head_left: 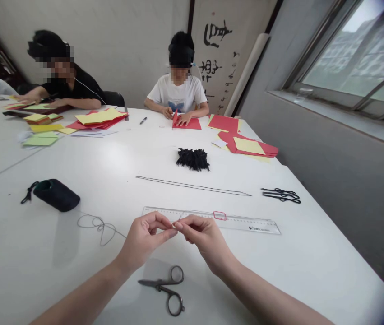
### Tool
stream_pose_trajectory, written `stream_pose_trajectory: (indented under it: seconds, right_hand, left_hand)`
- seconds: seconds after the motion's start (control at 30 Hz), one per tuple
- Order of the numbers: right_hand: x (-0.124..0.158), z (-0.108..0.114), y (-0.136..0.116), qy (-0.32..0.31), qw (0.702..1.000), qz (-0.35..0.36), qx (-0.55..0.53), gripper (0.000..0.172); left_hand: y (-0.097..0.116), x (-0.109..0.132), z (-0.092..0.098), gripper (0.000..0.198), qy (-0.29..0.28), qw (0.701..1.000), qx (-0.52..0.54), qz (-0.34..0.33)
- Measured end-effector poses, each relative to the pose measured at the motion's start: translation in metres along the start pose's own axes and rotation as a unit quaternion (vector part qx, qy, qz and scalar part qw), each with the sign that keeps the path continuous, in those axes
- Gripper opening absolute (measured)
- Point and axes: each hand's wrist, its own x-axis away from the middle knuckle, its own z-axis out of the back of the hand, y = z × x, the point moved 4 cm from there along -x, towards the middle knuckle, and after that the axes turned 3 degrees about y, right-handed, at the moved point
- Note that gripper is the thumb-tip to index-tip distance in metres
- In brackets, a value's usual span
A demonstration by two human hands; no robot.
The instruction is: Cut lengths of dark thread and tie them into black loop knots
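My left hand [149, 239] and my right hand [200, 237] meet fingertip to fingertip over the near edge of a clear ruler [259, 225]. Both pinch a thin dark thread [102, 225], whose loose loops lie on the table left of my left hand. The thread leads back to a dark spool [58, 195] lying on its side. Part of the thread also runs along the ruler, past a small red outline [219, 215]. Exactly how the fingers hold it is hidden. Below my hands lie small metal scissors [164, 286] with their blades together, pointing left.
A long thread loop [192, 185] stretches behind the ruler, with several knotted black cords [281, 195] to its right. Farther back is a bundle of short black cords [192, 159]. Two people handle coloured paper across the white table [313, 266]; red sheets [225, 123] lie at the far right.
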Motion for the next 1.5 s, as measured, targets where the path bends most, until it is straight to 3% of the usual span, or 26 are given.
stream_pose_trajectory:
  seconds: [0.5, 0.63, 0.7, 0.9, 1.2, 1.5]
  right_hand:
    - [0.002, -0.002, 0.002, -0.003, 1.000, 0.009, -0.015, 0.031]
    - [0.003, -0.004, 0.000, 0.000, 0.999, 0.025, -0.024, 0.031]
    - [0.003, -0.007, -0.001, -0.013, 0.999, 0.020, -0.045, 0.030]
    - [0.004, -0.009, 0.001, 0.011, 0.998, 0.000, -0.067, 0.029]
    - [0.003, -0.009, 0.003, 0.019, 0.997, 0.007, -0.076, 0.025]
    - [0.000, -0.008, 0.002, -0.026, 0.996, 0.005, -0.086, 0.029]
  left_hand:
    - [0.008, 0.003, -0.002, 0.020, -0.037, 0.999, -0.024, -0.018]
    - [0.014, 0.008, -0.012, 0.022, -0.117, 0.989, 0.079, -0.040]
    - [0.011, 0.009, -0.017, 0.025, -0.131, 0.984, 0.119, -0.032]
    - [-0.005, 0.008, -0.019, 0.030, -0.104, 0.986, 0.128, 0.011]
    - [0.000, 0.007, -0.014, 0.031, -0.065, 0.993, 0.096, -0.012]
    - [0.005, 0.007, -0.008, 0.030, -0.037, 0.997, 0.069, -0.022]
